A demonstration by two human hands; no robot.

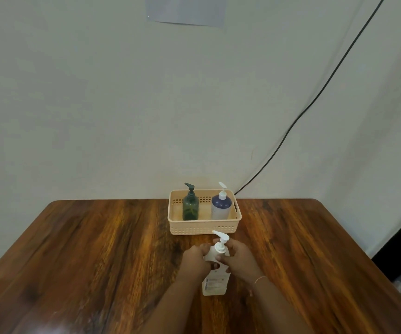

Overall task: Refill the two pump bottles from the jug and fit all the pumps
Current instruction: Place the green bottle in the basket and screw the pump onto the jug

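Jug (215,282) of pale plastic stands upright on the bench (98,249) before the basket (204,227). Left hand (195,259) wraps its shoulder as a brace; right hand (236,256) pinches the pump collar (219,248), apparently to turn it.

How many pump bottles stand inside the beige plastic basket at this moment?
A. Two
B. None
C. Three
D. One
A: the dark green pump bottle and the blue-and-white pump bottle stand in the beige plastic basket; the white pump bottle is held outside it.
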